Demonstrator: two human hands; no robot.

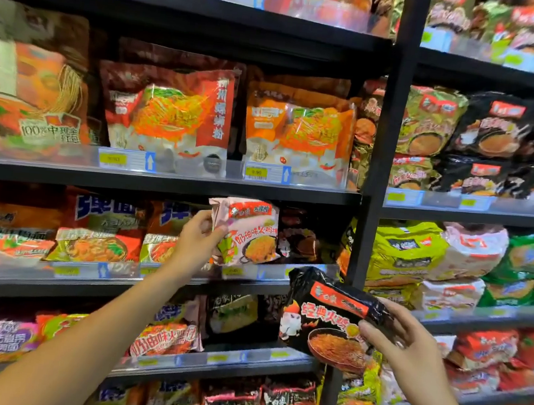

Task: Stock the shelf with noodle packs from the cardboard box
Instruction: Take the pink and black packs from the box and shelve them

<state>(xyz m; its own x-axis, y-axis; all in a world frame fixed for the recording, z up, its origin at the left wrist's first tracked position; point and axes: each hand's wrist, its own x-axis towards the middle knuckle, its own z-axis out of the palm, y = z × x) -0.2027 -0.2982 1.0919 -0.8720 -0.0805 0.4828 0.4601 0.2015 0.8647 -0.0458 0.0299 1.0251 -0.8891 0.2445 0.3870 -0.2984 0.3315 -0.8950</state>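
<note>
Pink noodle pack (249, 232) pinched by raised left hand (196, 241), black noodle pack (328, 322) gripped in right hand (409, 343)

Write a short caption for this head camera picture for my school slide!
Left hand lifts a pink noodle pack at the shelf; right hand holds a black noodle pack.

I stood in a shop, in its noodle aisle. Black metal shelves (161, 180) rose in tiers before me, packed with bright noodle packs (166, 114) facing outward. Yellow price tags (256, 171) sat in clear strips (48, 152) along each shelf edge, left and right.
</note>
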